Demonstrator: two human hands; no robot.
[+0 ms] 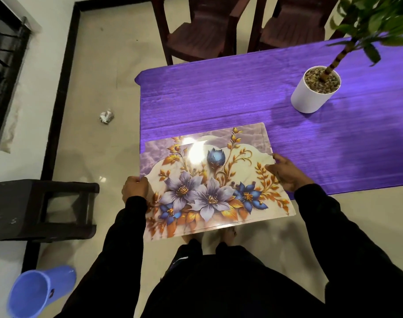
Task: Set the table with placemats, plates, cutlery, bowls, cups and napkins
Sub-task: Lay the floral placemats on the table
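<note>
A: Holding a floral placemat [209,184] by both short edges atm. Left hand [135,188] has its fingers curled round the left edge, right hand [285,172] pinches the right edge w/ thumb on top. Far part of the mat is over the near corner of the table [218,97], near part hangs out past the edge, over the floor.

B: Looks like more than one sheet? There's a 2nd edge peeking out at the back.

A: Prob a stack, can't tell how many. Mat's glossy too, big glare spot on it, so my guess is it slides easily on that purple cloth.

B: So what's the trick for this step?

A: Push it fwd till the whole mat is on the cloth, square its long edge w/ the table's near edge, then let go w/ both hands together so it doesn't skew. If it is a stack, peel one off first.

B: Anything in the way?

A: White plant pot [315,90] sits well apart, right of the mat. Two chairs [202,33] at the far side, dark stool [42,207] on the floor left, blue cup [35,292] near the bottom left corner, crumpled paper [106,116] on the tiles.
</note>
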